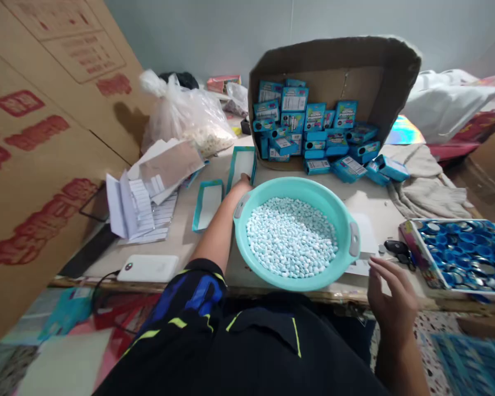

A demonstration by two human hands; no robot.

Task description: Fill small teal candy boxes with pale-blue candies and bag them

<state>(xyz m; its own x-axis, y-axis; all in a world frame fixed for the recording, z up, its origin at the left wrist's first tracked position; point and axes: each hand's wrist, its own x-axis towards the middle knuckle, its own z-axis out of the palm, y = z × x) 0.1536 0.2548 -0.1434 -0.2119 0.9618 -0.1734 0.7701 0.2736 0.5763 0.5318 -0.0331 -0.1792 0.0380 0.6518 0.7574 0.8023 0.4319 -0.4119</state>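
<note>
A turquoise basin [301, 280] full of small pale blue and white pieces stands at the table's front edge. My left hand [242, 186] reaches past the basin's left side to the near end of a blue-edged tray [243, 159]; its fingers are mostly hidden, so its grip cannot be made out. A second blue-edged tray [209, 206] lies left of my forearm. My right hand [391, 291] hovers at the table edge, right of the basin, fingers apart and holding nothing. Behind the basin, a cardboard box [367, 71] lies on its side with many small blue boxes [295, 99].
A box of blue caps [470, 247] and black keys [396, 247] are at the right. At the left are a white power bank [148, 268], stacked papers [140, 209], a plastic bag [190, 118] and a large carton [45, 137]. Grey cloth [429, 192] lies behind the keys.
</note>
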